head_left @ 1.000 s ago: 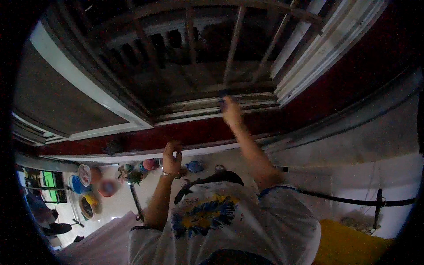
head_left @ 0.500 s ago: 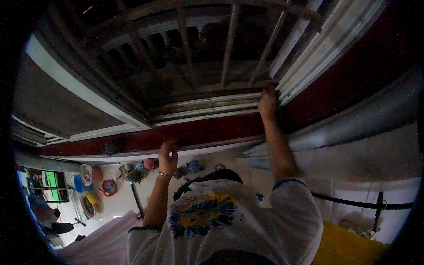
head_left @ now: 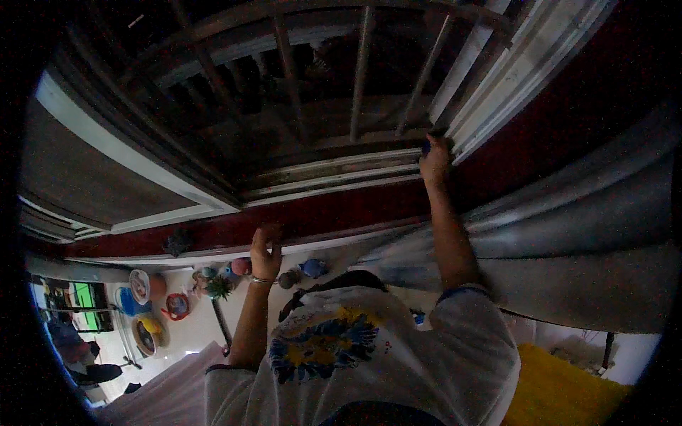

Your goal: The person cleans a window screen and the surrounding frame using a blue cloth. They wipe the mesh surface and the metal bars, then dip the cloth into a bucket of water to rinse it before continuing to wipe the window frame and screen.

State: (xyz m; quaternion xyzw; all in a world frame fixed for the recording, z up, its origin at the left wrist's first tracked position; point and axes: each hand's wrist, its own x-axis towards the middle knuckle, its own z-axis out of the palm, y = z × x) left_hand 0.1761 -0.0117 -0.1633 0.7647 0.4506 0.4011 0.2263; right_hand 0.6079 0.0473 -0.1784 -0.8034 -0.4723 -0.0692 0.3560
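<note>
My right hand is at the right corner of the window track, closed round something small and dark. A bit of dark blue shows at its fingers, but its kind is hidden. White and grimy, the track's rails run left from there. My left hand, with a bracelet at the wrist, rests at the front edge of the dark red windowsill. Its thumb stands apart from the fingers, and I see nothing in it. The fingertips are dim against the sill.
Window bars rise beyond the track. A sliding window panel stands at left, with a dark lump on the sill near it. A grey curtain hangs at right. Below left are buckets, a potted plant and a red basin.
My right hand has shifted slightly within the track corner, and dark blue now shows at its fingers. My left hand stays at the sill edge. The view has moved a little.
</note>
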